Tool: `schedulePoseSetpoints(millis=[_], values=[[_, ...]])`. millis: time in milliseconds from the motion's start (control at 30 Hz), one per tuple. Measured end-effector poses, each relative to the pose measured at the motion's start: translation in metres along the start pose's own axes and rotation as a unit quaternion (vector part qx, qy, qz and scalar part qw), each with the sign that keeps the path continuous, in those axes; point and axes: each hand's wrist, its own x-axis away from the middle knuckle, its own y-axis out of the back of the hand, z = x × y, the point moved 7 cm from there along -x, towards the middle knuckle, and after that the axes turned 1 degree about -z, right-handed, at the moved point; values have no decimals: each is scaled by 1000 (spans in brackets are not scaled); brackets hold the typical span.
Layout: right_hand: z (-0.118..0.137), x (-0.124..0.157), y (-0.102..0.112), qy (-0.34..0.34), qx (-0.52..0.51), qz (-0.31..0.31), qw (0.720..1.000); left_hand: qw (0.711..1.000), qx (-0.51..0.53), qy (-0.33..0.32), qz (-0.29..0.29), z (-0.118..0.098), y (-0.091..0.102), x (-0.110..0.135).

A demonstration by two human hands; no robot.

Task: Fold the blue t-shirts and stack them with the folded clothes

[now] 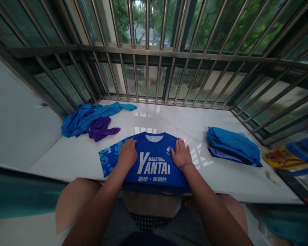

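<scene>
Head cam: folded stack (233,147) rt of tee (154,167)

Crumpled blue shirt (87,118) on the left of the white tiled ledge (195,119) — purple cloth (100,129) bunched against it. Folded stack of blue and purple clothes (233,147) on the right, yellow-and-blue printed fabric (287,159) just beyond — steel window bars (146,34) behind, green trees (123,20) outside.
</scene>
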Motion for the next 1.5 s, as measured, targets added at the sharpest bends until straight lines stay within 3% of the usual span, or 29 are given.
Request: schedulePoseSetpoints(millis=[100,167,300,467,633,767,867,1067,1200,1300,1400,1500], values=[[2,0,1,-2,1,7,1000,998,-45,46,-5,37,14,9],[2,-1,3,2,-4,10,1000,997,-53,53,-1,46,16,7],[-9,-10,19,-19,-44,-21,999,997,-68,31,21,41,11,-1],[-37,-19,43,-91,-47,-66,993,995,-79,57,31,41,13,-10],[-45,-26,45,-130,-45,-40,990,988,-119,71,73,49,19,-35],[-47,-34,41,-142,-45,-6,989,984,-118,54,119,48,14,-53],[-50,-43,41,-153,-34,2,988,985,-119,43,121,43,9,-64],[-50,-85,53,-168,-20,-11,986,988,-110,46,103,25,-1,-103],[-45,-120,61,-183,-29,-17,983,989,-109,65,73,17,6,-128],[-42,-133,61,-196,-39,-19,980,986,-115,122,20,29,25,-118],[-41,-133,59,-199,-46,-30,978,964,-135,225,-33,61,46,-77],[-39,-128,57,-202,-55,-44,977,934,-145,328,15,94,45,-30]])
